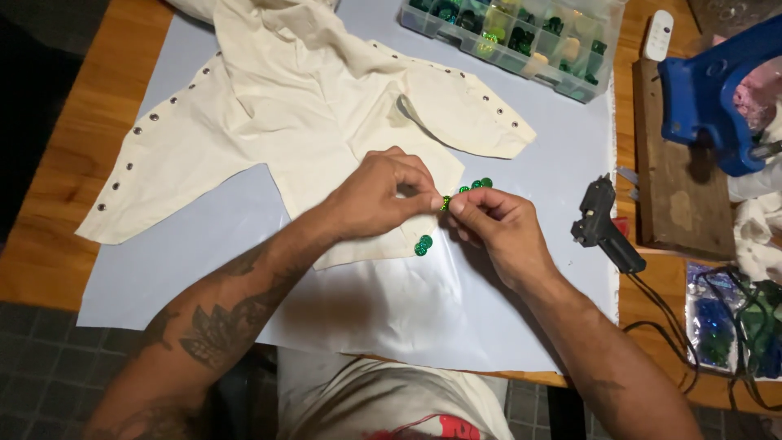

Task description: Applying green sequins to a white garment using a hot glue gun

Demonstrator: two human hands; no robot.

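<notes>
My left hand (pixel 381 195) and my right hand (pixel 498 231) meet over a cream fabric piece (pixel 301 122) with metal studs along its edges. Both pinch a small green gem (pixel 445 203) between their fingertips. Two or three more green gems (pixel 481 184) lie on the cloth just beyond my right fingers. Another pair of green gems (pixel 423 244) rests on the fabric below my hands. The cloth lies on a pale grey sheet (pixel 179 261) spread over a wooden table (pixel 57 187).
A clear compartment box (pixel 521 41) of green and pale beads stands at the back. A black glue gun (pixel 604 226) lies right of my hand, its cord trailing. A wooden block (pixel 680 187), a blue press tool (pixel 709 98), a white remote (pixel 658 35) and plastic bags (pixel 717 326) fill the right side.
</notes>
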